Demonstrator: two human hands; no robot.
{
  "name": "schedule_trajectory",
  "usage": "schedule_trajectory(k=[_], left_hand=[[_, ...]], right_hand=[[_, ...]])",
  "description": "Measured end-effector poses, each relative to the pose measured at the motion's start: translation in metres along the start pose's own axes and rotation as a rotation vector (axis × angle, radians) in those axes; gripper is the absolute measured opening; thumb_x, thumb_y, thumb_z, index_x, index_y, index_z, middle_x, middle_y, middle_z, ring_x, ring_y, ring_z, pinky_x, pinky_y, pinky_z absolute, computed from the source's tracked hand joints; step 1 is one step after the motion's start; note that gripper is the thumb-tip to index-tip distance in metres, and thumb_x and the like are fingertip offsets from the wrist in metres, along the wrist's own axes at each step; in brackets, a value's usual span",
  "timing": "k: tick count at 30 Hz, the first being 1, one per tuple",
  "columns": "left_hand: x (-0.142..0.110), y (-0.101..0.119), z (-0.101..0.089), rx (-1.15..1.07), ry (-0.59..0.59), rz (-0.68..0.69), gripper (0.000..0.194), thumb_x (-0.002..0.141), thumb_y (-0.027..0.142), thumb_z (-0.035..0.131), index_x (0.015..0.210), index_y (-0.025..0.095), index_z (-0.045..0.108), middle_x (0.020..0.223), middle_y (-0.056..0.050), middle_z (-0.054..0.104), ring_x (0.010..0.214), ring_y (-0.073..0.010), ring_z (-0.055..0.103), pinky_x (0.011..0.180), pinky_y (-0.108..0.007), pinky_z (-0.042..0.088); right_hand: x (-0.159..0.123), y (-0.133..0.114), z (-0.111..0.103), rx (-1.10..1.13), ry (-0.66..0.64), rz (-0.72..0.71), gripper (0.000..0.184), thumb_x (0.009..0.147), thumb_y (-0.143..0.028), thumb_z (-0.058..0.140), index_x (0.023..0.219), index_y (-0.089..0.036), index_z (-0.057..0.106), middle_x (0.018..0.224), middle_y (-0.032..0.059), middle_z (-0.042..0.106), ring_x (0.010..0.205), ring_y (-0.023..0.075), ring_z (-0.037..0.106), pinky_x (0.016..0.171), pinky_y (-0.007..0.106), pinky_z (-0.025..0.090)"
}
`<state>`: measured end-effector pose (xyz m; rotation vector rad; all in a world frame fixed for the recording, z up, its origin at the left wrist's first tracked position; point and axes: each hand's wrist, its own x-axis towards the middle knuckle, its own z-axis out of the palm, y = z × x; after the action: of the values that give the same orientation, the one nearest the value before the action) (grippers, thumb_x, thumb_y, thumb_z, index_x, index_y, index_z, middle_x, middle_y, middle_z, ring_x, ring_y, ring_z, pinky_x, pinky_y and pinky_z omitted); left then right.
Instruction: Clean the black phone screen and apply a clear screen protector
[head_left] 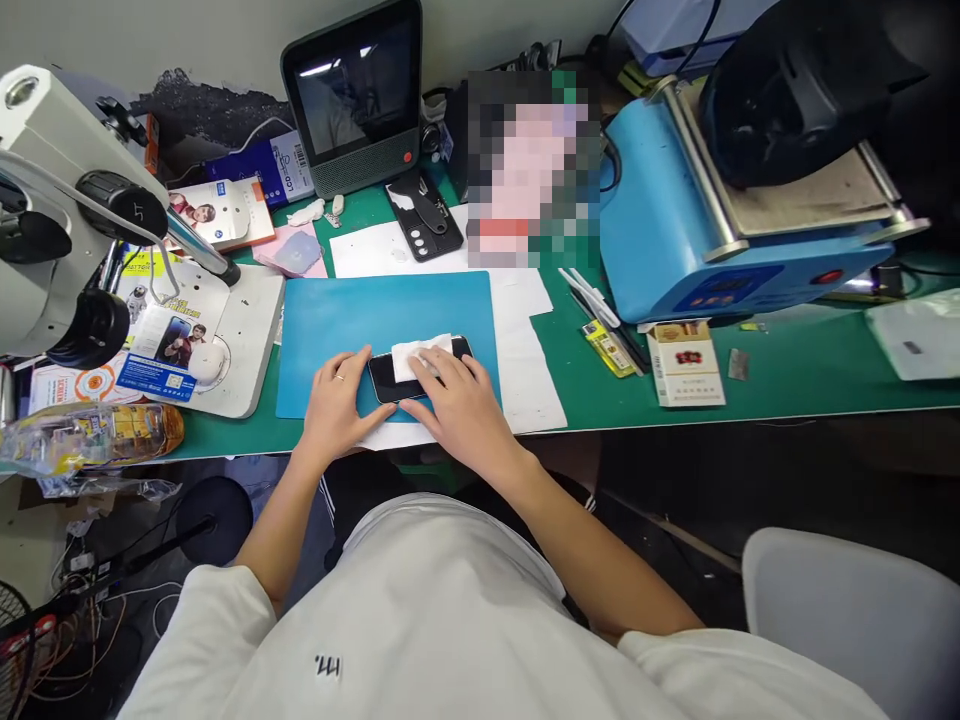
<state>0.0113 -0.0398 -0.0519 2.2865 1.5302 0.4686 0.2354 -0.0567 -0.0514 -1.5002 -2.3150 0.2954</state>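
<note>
A smartphone [381, 382] with a dark screen lies on a blue mat [390, 302] near the table's front edge. My left hand [335, 405] brackets its left end, fingers at the far edge and thumb at the near edge. Spread over the screen is a folded white wipe [406, 361]. My right hand [459, 400] presses that wipe down with its fingertips, its thumb by the phone's near edge. White paper [529, 375] shows from under the mat on the right.
At left stand a microscope [112, 215] and a bottle [127, 432]. A display [356, 100] and a black phone back [424, 215] are behind the mat. On the right are tweezers [590, 295], a cigarette pack [687, 365] and a blue machine [652, 220].
</note>
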Motion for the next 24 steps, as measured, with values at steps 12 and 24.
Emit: schedule_trajectory(k=[12,24], left_hand=[[0.001,-0.003,0.003,0.002,0.02,0.037,0.08,0.099,0.054,0.065,0.165,0.024,0.032,0.152,-0.016,0.061,0.143,-0.0401,0.05,0.114,-0.056,0.044],[0.001,-0.003,0.004,0.0,0.038,0.055,0.082,0.096,0.052,0.069,0.164,0.02,0.036,0.15,-0.017,0.062,0.14,-0.0396,0.051,0.114,-0.055,0.043]], right_hand=[[0.016,-0.022,-0.003,-0.069,-0.035,0.025,0.049,0.11,-0.044,0.047,0.148,-0.016,0.06,0.156,0.0213,0.059,0.147,0.036,0.052,0.122,0.063,0.034],[0.032,-0.002,0.004,-0.048,-0.155,-0.174,0.056,0.111,-0.044,0.045,0.158,-0.013,0.05,0.164,0.0172,0.05,0.155,0.0326,0.045,0.128,0.064,0.028]])
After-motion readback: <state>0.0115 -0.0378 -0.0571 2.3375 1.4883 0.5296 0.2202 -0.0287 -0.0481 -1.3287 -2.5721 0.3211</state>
